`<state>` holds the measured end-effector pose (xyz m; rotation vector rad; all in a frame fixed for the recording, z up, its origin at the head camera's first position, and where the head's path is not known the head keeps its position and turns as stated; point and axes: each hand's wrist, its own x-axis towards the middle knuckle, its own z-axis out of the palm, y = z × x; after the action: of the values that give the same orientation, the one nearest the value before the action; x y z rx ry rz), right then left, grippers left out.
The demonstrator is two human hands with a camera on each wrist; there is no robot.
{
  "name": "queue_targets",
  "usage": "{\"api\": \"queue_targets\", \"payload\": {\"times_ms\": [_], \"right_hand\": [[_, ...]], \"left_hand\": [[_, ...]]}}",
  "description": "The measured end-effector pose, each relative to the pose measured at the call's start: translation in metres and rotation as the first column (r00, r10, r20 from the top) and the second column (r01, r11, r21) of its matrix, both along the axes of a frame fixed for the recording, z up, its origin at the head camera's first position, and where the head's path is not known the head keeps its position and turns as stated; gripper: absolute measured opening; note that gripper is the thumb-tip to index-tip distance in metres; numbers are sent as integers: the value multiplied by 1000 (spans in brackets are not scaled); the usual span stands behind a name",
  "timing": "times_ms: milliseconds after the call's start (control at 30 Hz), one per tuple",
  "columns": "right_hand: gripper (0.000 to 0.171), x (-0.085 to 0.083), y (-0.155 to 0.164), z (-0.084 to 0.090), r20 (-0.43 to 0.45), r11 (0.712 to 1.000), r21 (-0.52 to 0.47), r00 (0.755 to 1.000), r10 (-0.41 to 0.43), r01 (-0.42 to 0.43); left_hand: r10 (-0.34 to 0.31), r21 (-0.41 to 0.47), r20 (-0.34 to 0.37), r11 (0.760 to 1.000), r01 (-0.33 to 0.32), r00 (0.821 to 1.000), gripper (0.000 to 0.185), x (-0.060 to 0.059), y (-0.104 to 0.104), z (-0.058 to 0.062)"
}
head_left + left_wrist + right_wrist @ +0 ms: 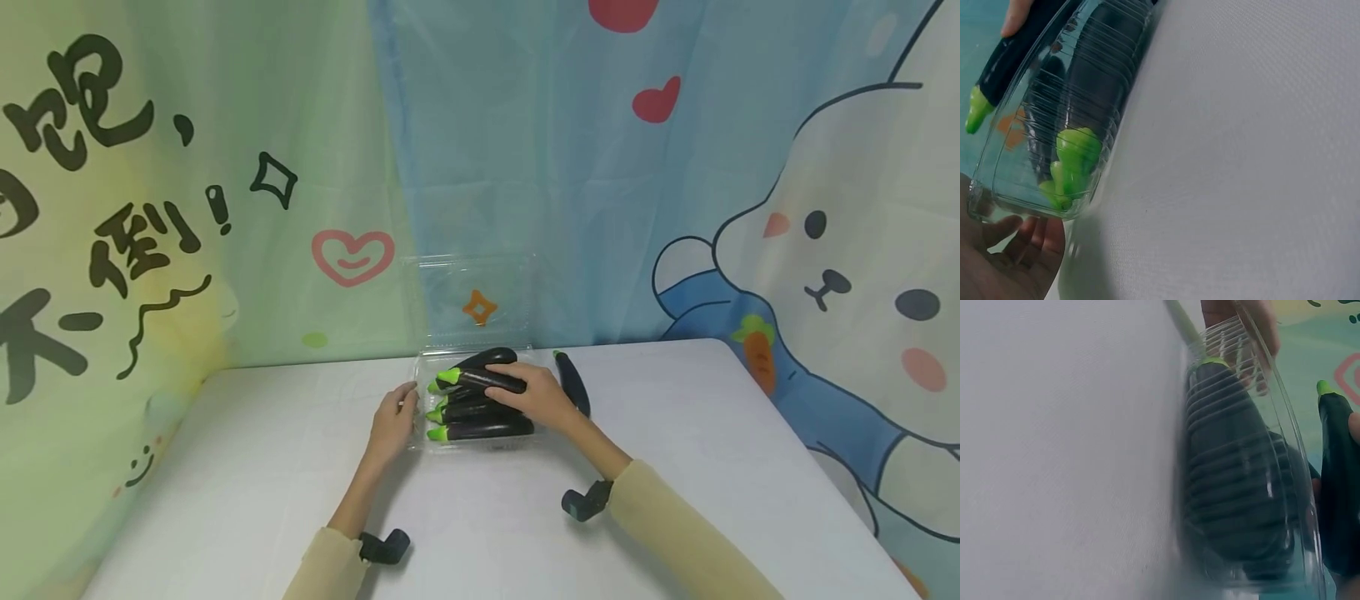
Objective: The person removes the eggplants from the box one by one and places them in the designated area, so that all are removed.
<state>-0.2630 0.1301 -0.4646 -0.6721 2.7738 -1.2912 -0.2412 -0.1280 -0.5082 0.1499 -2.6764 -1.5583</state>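
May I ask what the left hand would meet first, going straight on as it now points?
Probably the box, right by the left hand in both views, though whether they touch is unclear.

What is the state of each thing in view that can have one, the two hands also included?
Clear container: open, on the table.
Lid: raised behind the container.
Inner eggplants: lying in the container, stems leftward.
Held eggplant: gripped by the right hand, over the inner eggplants.
Outer eggplant: lying on the table, right of the container.
Right hand: gripping one eggplant.
Left hand: at the container's left end, fingers loosely bent.
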Motion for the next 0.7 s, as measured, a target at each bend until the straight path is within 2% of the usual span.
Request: {"api": "queue_targets", "payload": {"times_ms": [133, 233, 400, 700], "right_hand": [[48, 5, 10, 1, 26, 997, -59, 998, -50, 51], [47, 7, 17, 1, 2, 995, -75, 998, -66, 65], [45, 10, 23, -1, -51, 995, -71, 996, -68, 64], [44, 14, 29, 3, -39, 993, -56, 994, -106, 103]], "left_hand": [[-1, -6, -9, 1000, 1, 1000, 48, 0, 0, 1], [-2, -5, -9, 1000, 2, 1000, 48, 0, 0, 2], [-3, -12, -8, 1000, 3, 1000, 48, 0, 0, 2], [7, -6, 2, 1000, -7, 1000, 48, 1, 1, 0]]}}
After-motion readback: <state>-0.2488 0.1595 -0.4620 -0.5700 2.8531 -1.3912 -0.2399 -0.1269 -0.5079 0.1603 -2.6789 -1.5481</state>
